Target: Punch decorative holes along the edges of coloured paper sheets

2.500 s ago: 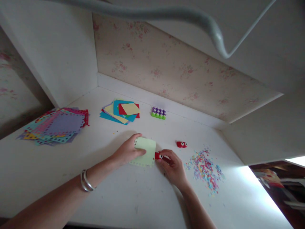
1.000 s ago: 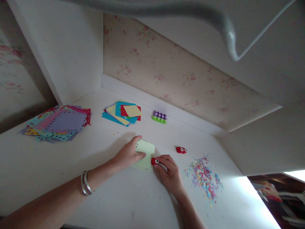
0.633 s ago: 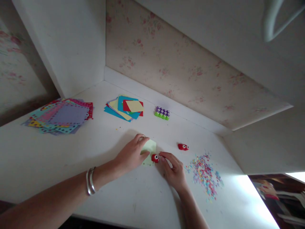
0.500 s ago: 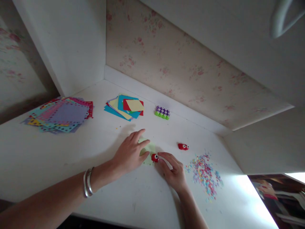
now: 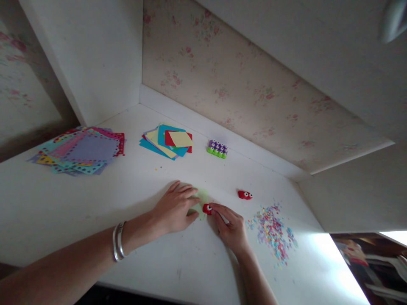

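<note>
The left hand lies with its palm down on the white counter, and its fingers are stretched and a little apart. It covers the left part of a light green paper sheet and grips nothing between thumb and fingers; how strongly it presses, I cannot tell. On its wrist there are silver bracelet bands.

The right hand comes from the near right side. Its thumb and forefinger are closed in a pinch on a small red googly-eyed figure, of which one white eye is visible. This figure is at the right edge of the green sheet, just beside the left thumb; if it lies over the paper or meets only its edge, I cannot tell. The other fingers of this hand are bent.

To the right and farther, a second red figure with two eyes lies alone on the counter. Near it, more to the right, a heap of colourful confetti is spread.

At the far side, close to the wall, purple and green googly-eyed figures stand together in rows. To the left of them is a stack of coloured paper, red, blue and yellow. At the far left lies a larger pile of patterned sheets, with dotted borders.
</note>
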Tool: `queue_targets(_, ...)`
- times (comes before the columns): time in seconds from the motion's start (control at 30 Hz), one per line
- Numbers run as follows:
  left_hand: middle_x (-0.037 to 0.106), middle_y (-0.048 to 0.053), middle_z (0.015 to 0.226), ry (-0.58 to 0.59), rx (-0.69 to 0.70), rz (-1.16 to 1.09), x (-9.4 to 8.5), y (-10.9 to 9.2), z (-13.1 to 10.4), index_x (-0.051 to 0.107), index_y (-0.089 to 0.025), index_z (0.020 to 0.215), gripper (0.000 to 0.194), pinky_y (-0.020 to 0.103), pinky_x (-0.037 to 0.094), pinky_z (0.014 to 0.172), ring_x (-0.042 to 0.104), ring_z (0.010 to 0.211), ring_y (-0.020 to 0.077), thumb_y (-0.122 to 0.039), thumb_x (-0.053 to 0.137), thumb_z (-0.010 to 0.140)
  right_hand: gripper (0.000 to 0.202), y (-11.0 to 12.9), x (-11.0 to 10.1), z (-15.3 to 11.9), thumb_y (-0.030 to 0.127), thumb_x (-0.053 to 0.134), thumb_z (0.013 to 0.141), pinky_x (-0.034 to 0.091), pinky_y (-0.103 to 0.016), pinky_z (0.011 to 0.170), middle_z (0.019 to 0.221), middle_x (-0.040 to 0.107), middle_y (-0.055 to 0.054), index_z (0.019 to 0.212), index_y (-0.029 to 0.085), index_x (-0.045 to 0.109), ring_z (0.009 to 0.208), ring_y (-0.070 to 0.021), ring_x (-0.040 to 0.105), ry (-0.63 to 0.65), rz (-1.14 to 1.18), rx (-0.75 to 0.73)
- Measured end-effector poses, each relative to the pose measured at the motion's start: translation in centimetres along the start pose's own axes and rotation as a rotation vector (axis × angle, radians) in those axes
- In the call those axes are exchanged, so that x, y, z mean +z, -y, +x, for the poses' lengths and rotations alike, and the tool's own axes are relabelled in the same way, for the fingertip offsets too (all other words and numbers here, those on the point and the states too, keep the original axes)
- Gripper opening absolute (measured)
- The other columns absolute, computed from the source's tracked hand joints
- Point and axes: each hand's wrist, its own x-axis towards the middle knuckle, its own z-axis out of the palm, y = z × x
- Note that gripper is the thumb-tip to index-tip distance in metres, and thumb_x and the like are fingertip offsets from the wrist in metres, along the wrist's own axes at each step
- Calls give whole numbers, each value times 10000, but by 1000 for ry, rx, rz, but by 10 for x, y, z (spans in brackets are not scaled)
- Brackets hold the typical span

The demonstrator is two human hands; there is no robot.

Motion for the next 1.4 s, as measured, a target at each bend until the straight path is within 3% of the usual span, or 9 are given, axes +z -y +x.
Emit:
queue_targets(0.3, 614, 64, 1330, 5, 7, 6, -1, -1, 0, 683, -275, 1151, 342, 555, 191, 1146, 483, 1296, 302, -312, 640, 813, 233, -5, 1, -1, 193, 570, 949, 588, -365, 873, 1083, 746, -42, 1115, 273, 712, 984, -206, 709, 12, 11, -11)
queue_targets(0.43, 611, 71, 1331, 19, 6, 23, -1, -2, 0, 675, -275, 1162, 350, 557, 190, 1141, 479, 1300, 291, -297, 633, 815, 205, 1, -1, 1, 259, 574, 955, 549, -399, 893, 1093, 722, -73, 1117, 252, 700, 1012, -225, 670, 1, 42, 16)
queue_targets(0.53, 608, 61, 1339, 17, -3, 8, -1, -1, -1, 670, -293, 1165, 346, 556, 171, 1147, 474, 1309, 286, -304, 629, 822, 248, 13, -3, 7, 376, 515, 981, 526, -343, 734, 843, 665, -64, 883, 212, 673, 808, -192, 628, -198, 227, 104)
queue_targets(0.6, 601, 54, 1353, 15, -8, -7, -1, 0, -1, 669, -306, 1163, 346, 557, 160, 1150, 470, 1315, 290, -308, 633, 819, 435, 21, -5, 15, 456, 435, 1000, 427, -279, 530, 580, 460, 16, 645, 217, 515, 542, -136, 474, -332, 486, 188)
queue_targets(0.63, 599, 56, 1357, 17, -10, -11, 0, 0, -1, 671, -306, 1161, 347, 559, 158, 1150, 470, 1317, 294, -309, 637, 816, 502, 25, -5, 19, 495, 404, 1000, 351, -264, 462, 513, 335, 50, 579, 223, 418, 457, -116, 359, -339, 619, 231)
queue_targets(0.73, 607, 62, 1346, 16, -8, -24, 0, 0, -2, 681, -299, 1146, 344, 569, 161, 1147, 480, 1309, 311, -309, 652, 804, 580, 32, -4, 32, 581, 393, 968, 202, -260, 405, 457, 155, 95, 517, 233, 283, 393, -89, 146, -143, 868, 359)
queue_targets(0.9, 611, 51, 1333, -15, -1, -33, 3, 2, -3, 684, -310, 1141, 342, 569, 150, 1150, 493, 1292, 309, -312, 651, 800, 590, 32, 2, 51, 597, 514, 904, 122, -259, 412, 417, 175, 105, 491, 238, 293, 385, -69, 115, 91, 941, 490)
queue_targets(1.23, 608, 45, 1340, -13, -10, -10, 2, 1, -3, 693, -312, 1122, 322, 537, 160, 1156, 476, 1299, 299, -321, 662, 801, 586, 26, 9, 63, 571, 531, 899, 141, -272, 432, 419, 199, 99, 479, 240, 290, 393, -63, 134, 241, 838, 510)
queue_targets(1.4, 612, 52, 1329, -24, -6, -36, 4, 2, -3, 700, -298, 1090, 295, 552, 160, 1154, 490, 1282, 308, -323, 654, 799, 599, 24, 11, 62, 587, 515, 908, 161, -281, 442, 417, 209, 90, 472, 242, 291, 398, -70, 155, 254, 792, 495)
